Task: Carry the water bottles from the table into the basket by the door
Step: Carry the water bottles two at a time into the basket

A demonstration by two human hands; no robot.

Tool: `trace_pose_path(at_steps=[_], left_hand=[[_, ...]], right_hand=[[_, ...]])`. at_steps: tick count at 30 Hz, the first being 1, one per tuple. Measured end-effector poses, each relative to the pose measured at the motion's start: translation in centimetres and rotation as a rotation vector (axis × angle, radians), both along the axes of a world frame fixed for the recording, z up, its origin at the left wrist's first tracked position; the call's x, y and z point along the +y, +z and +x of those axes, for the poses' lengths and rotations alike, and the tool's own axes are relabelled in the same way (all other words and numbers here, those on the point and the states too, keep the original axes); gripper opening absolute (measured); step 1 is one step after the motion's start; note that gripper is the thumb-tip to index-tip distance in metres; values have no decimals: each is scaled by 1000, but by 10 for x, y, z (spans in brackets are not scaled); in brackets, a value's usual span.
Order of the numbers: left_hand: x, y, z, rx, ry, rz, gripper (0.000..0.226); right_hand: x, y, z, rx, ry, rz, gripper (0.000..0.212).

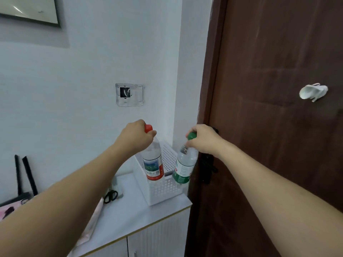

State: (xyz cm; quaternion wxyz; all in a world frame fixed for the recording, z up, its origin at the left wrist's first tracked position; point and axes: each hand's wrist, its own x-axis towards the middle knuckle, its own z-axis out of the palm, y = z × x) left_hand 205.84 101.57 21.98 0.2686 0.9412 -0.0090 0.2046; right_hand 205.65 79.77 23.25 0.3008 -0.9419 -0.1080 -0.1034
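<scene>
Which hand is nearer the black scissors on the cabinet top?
Left. The left hand holds the red-capped bottle above the scissors; the right hand is farther off, by the door.

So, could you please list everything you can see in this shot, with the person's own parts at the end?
red-capped water bottle: one, clear with red label, held over the basket
green-capped water bottle: one, clear with green label, held at the basket's right edge
basket: one, white, on the cabinet by the door
cabinet: one, white
scissors: one pair, black, on the cabinet
door: one, brown, right
wall plate: one, clear, on the wall
picture frame: one, dark, upper left
left hand: grip on the red cap
right hand: grip on the green cap
</scene>
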Motion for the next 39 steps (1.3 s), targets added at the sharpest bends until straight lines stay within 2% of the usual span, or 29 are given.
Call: trace_pose_path(at_steps=[8, 20, 29, 39], left_hand=[[41, 2, 125, -23, 19, -44, 30], [75, -79, 283, 162, -142, -6, 29], [70, -142, 342, 258, -240, 1, 28], [63, -168, 366, 256, -316, 8, 27]], right_hand=[[47, -14, 142, -112, -11, -4, 23], [103, -102, 309, 48, 3, -111, 30], [111, -147, 369, 120, -8, -164, 34], [106, -162, 388, 123, 40, -151, 35]])
